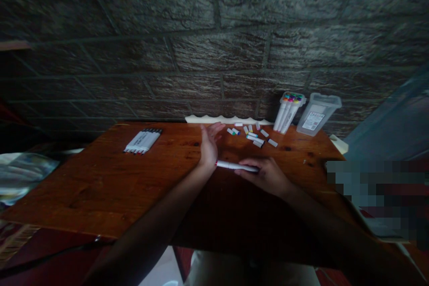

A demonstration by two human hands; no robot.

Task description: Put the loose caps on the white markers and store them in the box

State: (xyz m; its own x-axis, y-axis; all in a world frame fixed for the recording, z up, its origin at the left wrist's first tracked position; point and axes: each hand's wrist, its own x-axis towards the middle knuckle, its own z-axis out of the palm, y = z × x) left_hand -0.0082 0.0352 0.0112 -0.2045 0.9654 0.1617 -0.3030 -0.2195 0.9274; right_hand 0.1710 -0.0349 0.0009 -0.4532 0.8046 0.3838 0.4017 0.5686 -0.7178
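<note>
My right hand (266, 173) is closed around a white marker (231, 166), which points left with its red end against the heel of my left hand (209, 145). The left hand is raised over the table, its palm turned to the right and its fingers stretched out. Beyond the hands lie several loose marker caps (253, 135), white with coloured ends. To the left, a row of white markers (143, 141) lies side by side, with dark ends at the back and some red at the front.
At the back right stand a clear case (288, 111) of upright markers with coloured tops and a clear plastic box (318, 115) with a label. A white wavy-edged strip (231, 120) runs along the stone wall (201, 53). The wooden table (100, 183) ends near my body.
</note>
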